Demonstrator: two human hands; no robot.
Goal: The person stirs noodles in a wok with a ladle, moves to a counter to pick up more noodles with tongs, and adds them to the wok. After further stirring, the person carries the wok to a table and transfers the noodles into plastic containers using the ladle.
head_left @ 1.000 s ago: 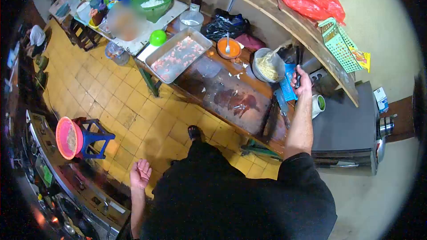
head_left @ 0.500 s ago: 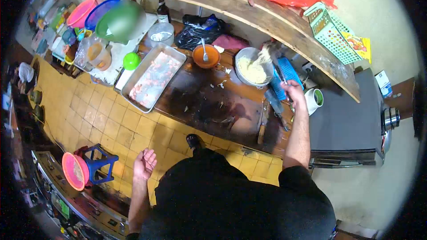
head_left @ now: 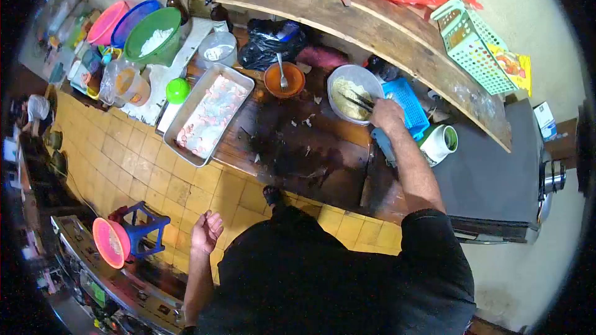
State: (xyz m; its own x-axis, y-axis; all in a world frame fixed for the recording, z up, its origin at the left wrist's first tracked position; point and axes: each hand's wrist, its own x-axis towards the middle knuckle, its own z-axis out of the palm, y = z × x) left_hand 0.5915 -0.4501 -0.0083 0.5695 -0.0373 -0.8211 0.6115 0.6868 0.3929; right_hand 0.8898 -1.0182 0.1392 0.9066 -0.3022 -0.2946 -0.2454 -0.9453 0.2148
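My right hand (head_left: 387, 115) is closed around dark tongs (head_left: 361, 100), whose tips reach into a round translucent bowl (head_left: 360, 73). Pale yellow, shredded-looking food (head_left: 343, 92) fills the bottom of this bowl. Away from the table, my left hand (head_left: 208, 232) hangs over the floor with its fingers loosely curled and apart, holding nothing. Just left of the bowl stands an orange-brown bowl (head_left: 295, 90) with a fork (head_left: 283, 73) in it. Further left, pinkish pieces lie in whitish liquid inside a metal tray (head_left: 247, 100).
A blue basket (head_left: 415, 108) and a white-and-green container (head_left: 442, 141) sit right of my right wrist. Above the table's back runs a wooden shelf (head_left: 385, 43) with a pale green basket (head_left: 478, 56). Behind my left hand, a blue stool (head_left: 149, 229) stands beside a pink basin (head_left: 99, 242).
The tongs, earlier raised above the bowl with pale food at their tips, are now down inside it. My right hand has moved left to the bowl's edge. My left hand's fingers have curled more.
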